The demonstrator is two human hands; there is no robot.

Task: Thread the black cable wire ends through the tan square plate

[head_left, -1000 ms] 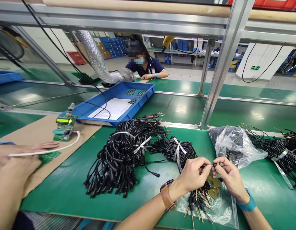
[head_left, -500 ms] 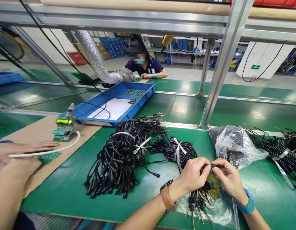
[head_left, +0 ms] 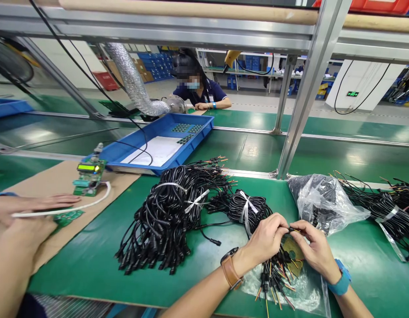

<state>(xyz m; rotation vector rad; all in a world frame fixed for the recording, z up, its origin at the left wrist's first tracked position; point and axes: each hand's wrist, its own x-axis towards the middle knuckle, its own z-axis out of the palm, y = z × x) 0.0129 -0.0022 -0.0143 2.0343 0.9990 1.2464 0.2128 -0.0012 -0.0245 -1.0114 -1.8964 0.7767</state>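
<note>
My left hand (head_left: 266, 240) and my right hand (head_left: 315, 249) meet fingertip to fingertip over the green bench, pinching a small black connector (head_left: 292, 229) with short coloured wires between them. Under my hands a clear plastic bag (head_left: 303, 291) holds several short black connectors with orange and yellow leads (head_left: 273, 276). A tied coil of black cable (head_left: 247, 207) lies just beyond my left hand. My left wrist wears a brown-strapped watch, my right wrist a blue band.
A big heap of black cables (head_left: 167, 216) lies left of centre, more bundles (head_left: 386, 207) and a bag of black parts (head_left: 323, 198) at right. A blue tray (head_left: 197, 137) sits behind. Another person's hands (head_left: 28, 212) rest on cardboard by a green circuit board (head_left: 88, 176). A co-worker (head_left: 199, 90) sits opposite.
My hands have drawn closer together and sunk slightly toward the bag, with the connector still pinched between them. The hands at left barely moved.
</note>
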